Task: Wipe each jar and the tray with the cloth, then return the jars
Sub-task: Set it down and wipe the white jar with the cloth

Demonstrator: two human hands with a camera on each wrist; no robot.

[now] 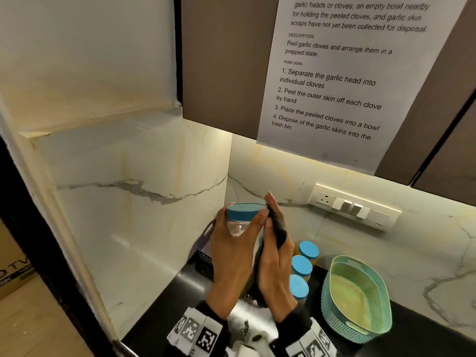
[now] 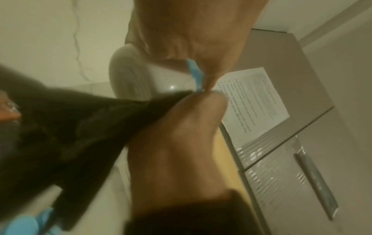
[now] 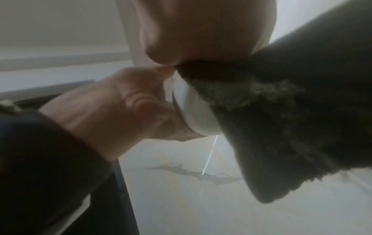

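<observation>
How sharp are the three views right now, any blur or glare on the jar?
Head view: sharp, warm under-cabinet light, jar and cloth clear. Left wrist: motion-blurred, yellow cast, small highlight on the jar. Right wrist: soft, dim, cloth hides most of the jar.

Clear glossy plastic jar point(image 1: 238, 225) with matt blue plastic lid, inside the left hand's point(image 1: 233, 256) fingers. Dark, fuzzy, matt cloth point(image 1: 277, 228) under the right hand's point(image 1: 277, 269) straight fingers. Right of the fingers: woven-look mint plastic basket point(image 1: 360, 328). Below them, glossy black countertop point(image 1: 164, 307). Beyond the fingertips, polished veined marble wall point(image 1: 144, 202); above, matt printed paper sheet point(image 1: 334, 73) on matt brown cabinet door point(image 1: 221, 60).
</observation>
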